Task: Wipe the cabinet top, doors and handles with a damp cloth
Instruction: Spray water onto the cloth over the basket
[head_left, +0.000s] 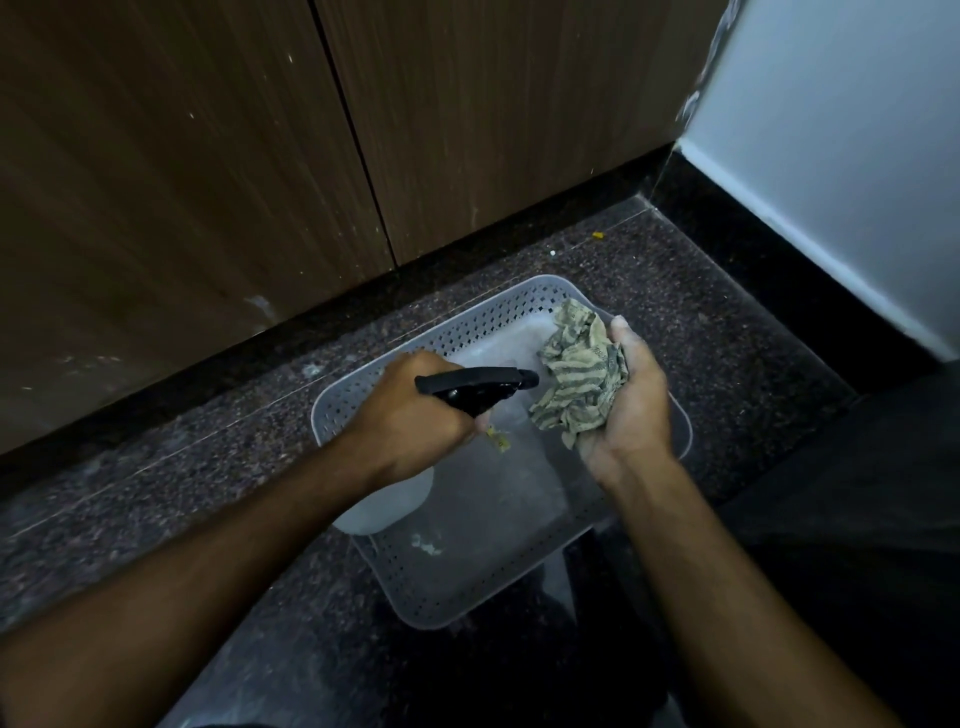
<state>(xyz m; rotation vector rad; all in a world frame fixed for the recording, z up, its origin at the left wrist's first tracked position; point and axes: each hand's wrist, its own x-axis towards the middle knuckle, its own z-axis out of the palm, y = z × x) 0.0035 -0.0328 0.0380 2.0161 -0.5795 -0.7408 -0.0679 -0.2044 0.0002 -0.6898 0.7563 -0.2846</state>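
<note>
Filling the upper left and centre of the frame are the brown wooden cabinet doors (182, 156), two panels split by a dark seam, their tops and any handles cut off above the frame. A pale wall (841, 156) takes the upper right, with a black skirting strip along its foot. Below runs the speckled dark floor (675, 291), dim and hard to read toward the lower edge.

Down in the middle sits a grey perforated basket (415, 587), its near-right corner lost behind the forearms. Over it, the left hand (415, 415) has its fingers curled tight round the neck of a spray bottle (384, 499); the black trigger head and nozzle point right, at the cloth, while the whitish body shows only in part below the wrist. Whether a finger is squeezing the trigger, I can't tell, as the knuckles hide it.

Just right of centre, the right hand (634, 410) lies palm up, fingers cupped round the crumpled striped cloth (582, 374), which sits bunched above the basket's far-right corner, just beside the nozzle. A tiny yellow speck (755, 235) lies on the floor near the cabinet's base; what it is I can't tell.
</note>
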